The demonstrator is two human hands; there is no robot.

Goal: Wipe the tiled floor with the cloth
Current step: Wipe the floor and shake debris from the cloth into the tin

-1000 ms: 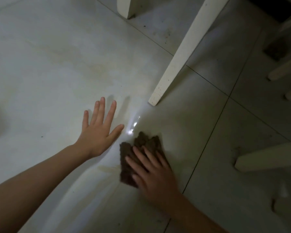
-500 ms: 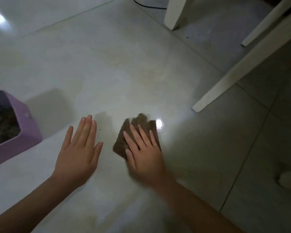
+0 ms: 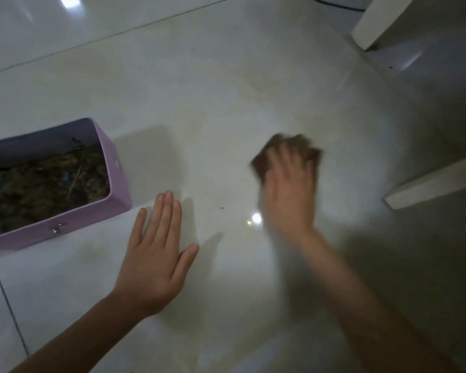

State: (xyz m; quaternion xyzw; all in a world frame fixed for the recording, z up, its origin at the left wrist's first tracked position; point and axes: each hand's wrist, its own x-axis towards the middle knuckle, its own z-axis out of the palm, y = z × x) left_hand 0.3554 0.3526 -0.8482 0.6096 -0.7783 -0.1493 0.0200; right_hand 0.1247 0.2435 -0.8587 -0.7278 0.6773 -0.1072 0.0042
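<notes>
Cloth (image 3: 260,164) slid away under right hand (image 3: 288,195), fingers unclear | left hand (image 3: 154,267) fingers (image 3: 164,211) flat on tiled floor (image 3: 226,90)

Box (image 3: 33,236) left of the left hand (image 3: 156,265); cloth (image 3: 261,162) under right hand (image 3: 288,195); furniture leg (image 3: 436,181) farther right.

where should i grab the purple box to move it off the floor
On the purple box, probably pinch the rim of the short end wall nearest the left hand, coming from that side, thumb outside. The top is open and that thin upright wall faces the hand. Keep it level: loose debris lies inside.
</notes>
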